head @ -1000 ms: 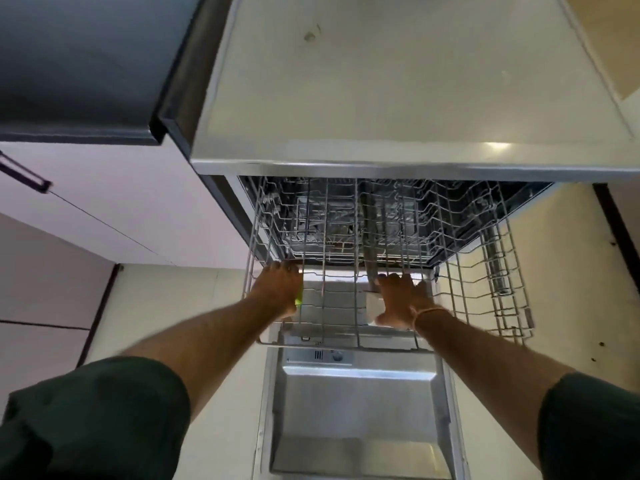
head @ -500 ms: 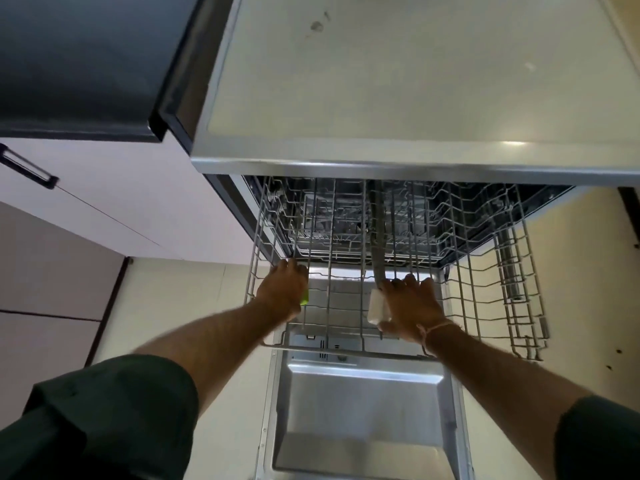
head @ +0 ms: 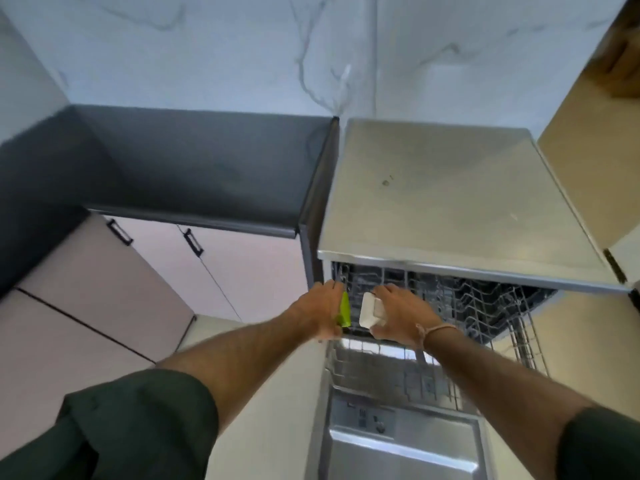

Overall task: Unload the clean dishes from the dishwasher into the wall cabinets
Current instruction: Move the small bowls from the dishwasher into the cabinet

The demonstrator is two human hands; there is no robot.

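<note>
Flanking the dishwasher, dark counter meets perhaps-marble wall.

Kitchen unloading: a wire rack stands pulled out beneath the dishwasher's steel top at 3 o'clock, above the open door at 6 o'clock. A green piece and a white dish are at the rack's front-left corner; whether they touch the wires is unclear. A dark counter lies at 10 o'clock.

Lime-green dish in the left hand, white round-cornered dish in the right hand, both on edge, side by side at the front-left corner of the open dishwasher's pulled-out wire rack.
</note>
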